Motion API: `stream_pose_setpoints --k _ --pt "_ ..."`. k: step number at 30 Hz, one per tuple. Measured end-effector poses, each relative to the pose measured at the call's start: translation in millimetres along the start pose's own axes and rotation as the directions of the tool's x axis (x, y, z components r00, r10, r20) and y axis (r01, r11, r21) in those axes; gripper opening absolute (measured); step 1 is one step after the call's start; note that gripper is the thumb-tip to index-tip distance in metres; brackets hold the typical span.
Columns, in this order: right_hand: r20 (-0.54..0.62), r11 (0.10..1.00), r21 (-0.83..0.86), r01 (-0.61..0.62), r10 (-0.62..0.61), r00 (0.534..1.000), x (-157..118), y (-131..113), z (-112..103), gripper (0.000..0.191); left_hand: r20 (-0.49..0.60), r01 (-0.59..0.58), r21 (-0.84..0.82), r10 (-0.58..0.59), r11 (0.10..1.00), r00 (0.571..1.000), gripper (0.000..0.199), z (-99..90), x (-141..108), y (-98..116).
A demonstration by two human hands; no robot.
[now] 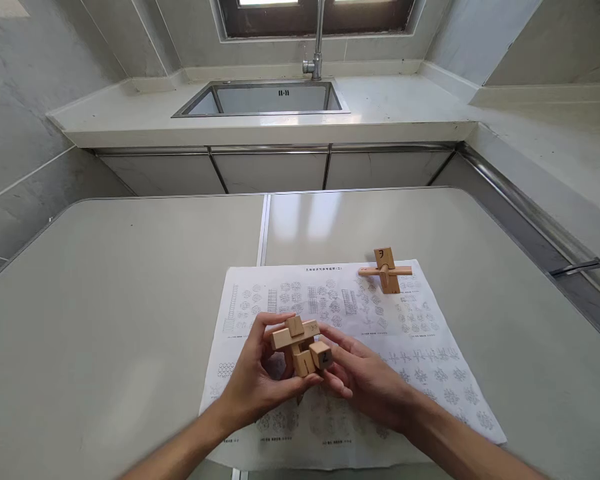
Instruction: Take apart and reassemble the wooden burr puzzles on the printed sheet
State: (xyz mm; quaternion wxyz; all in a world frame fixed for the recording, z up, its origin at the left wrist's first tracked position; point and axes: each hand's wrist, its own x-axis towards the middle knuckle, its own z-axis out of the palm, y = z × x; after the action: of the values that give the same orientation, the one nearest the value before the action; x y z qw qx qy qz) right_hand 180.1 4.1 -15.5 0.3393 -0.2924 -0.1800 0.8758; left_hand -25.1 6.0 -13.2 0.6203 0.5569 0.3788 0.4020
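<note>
Between my two hands is a wooden burr puzzle (305,360), several interlocked light-wood blocks with handwritten numbers on some of their faces. My left hand (260,377) grips it from the left, fingers behind and thumb along its lower front. My right hand (357,373) is closed on its right side, by the block marked 2; part of its grip is hidden behind the blocks. Beneath both hands lies a large printed instruction sheet (370,427) with rows of small assembly diagrams. A second group of crossed wooden pieces (386,271) stands on the sheet's upper right edge.
The sheet rests on a pale folding table (130,300) with a seam down its middle. Beyond the table's far edge is a white counter (395,100) with a sink (260,100) and a faucet (316,63). A metal rail (520,193) runs along the right side.
</note>
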Motion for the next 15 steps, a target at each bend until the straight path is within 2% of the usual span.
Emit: stream_pose_setpoints --k 4,9,15 --pt "0.045 1.000 0.018 0.009 -0.009 0.999 0.6 -2.4 -3.0 0.044 -0.001 0.002 -0.013 -0.002 1.000 1.000 0.064 1.1 0.7 1.6" --pt "0.107 0.998 -0.047 0.040 -0.035 0.994 1.0 -0.2 -4.0 0.047 -0.017 -0.011 0.086 0.012 0.996 1.000 0.065 1.5 -1.0 -1.9" --pt "0.131 0.984 -0.166 0.058 -0.036 0.991 0.5 -3.9 -3.4 0.042 0.041 -0.125 0.223 0.119 0.967 0.992 0.067 2.2 0.5 -4.5"
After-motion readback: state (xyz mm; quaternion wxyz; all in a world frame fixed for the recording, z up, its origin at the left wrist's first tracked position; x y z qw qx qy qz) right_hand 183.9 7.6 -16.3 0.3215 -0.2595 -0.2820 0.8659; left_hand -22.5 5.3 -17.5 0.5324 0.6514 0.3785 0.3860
